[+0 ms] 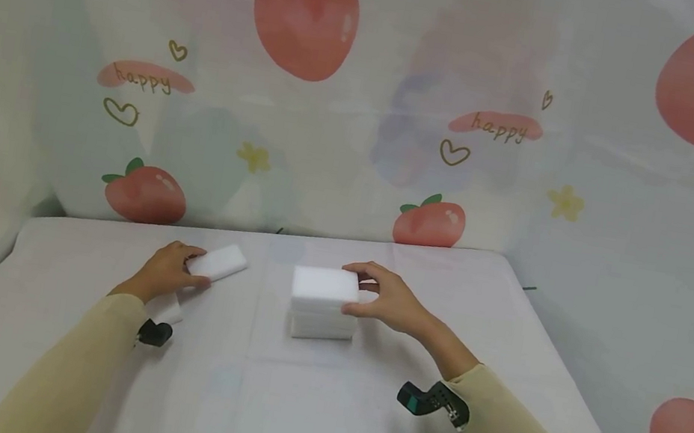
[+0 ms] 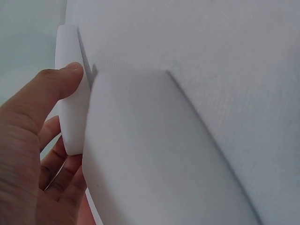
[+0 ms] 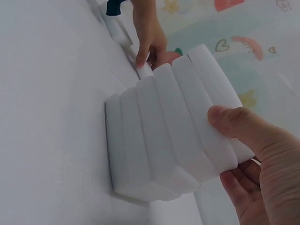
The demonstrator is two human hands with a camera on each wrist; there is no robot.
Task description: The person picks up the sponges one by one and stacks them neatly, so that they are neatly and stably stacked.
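Note:
My left hand grips a flat white sponge block between thumb and fingers at the left of the table. In the left wrist view the thumb lies on this sponge's face, with fingers around its far side. A second white sponge lies partly hidden under the left wrist. Near the table's middle stands a stack of several white sponges, their edges slightly uneven. My right hand holds the upper part of that stack from the right side, thumb on the near face and fingers behind.
A white cloth covers the table, whose back edge meets a patterned curtain with peaches and hearts. Curtain also hangs at both sides. A dark wrist camera sits on the left wrist and another camera on the right.

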